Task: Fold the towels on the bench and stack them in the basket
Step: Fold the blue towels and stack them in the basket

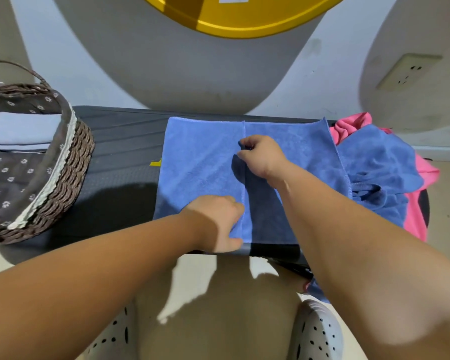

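Towel: a blue towel (200, 162) is laid flat on the bench (120, 152), just right of the middle of the view; its left part is seen folded over to a stitched hem (244, 178) that runs from 12 to 6 o'clock down the cloth's middle.
Right hand (261, 155): it is placed at the far part of the hem; the hem is pinched between thumb and curled fingers.
Left hand (216, 219): it is set at the 6 o'clock end of the same hem, by the bench's near edge; the fingers are curled onto the hem with the thumb below, so the cloth is gripped there.
Bench: a dark padded top is seen, with a small yellow mark (156, 163) just beside the towel's left edge.
Basket (70, 162): a woven basket with a flowered lining is stood on the bench at 9 o'clock of the towel, apart from it; folded pale blue towels (21, 128) are stacked inside.
Pile: at 3 o'clock, a crumpled blue towel (374, 162) is heaped on a pink towel (416, 216), touching the spread towel's right edge.
Wall: a socket (408, 71) is seen at 2 o'clock, and a yellow curved object (244, 14) at 12 o'clock.
Floor: two pale perforated shoes (317, 331) are visible at 6 o'clock.
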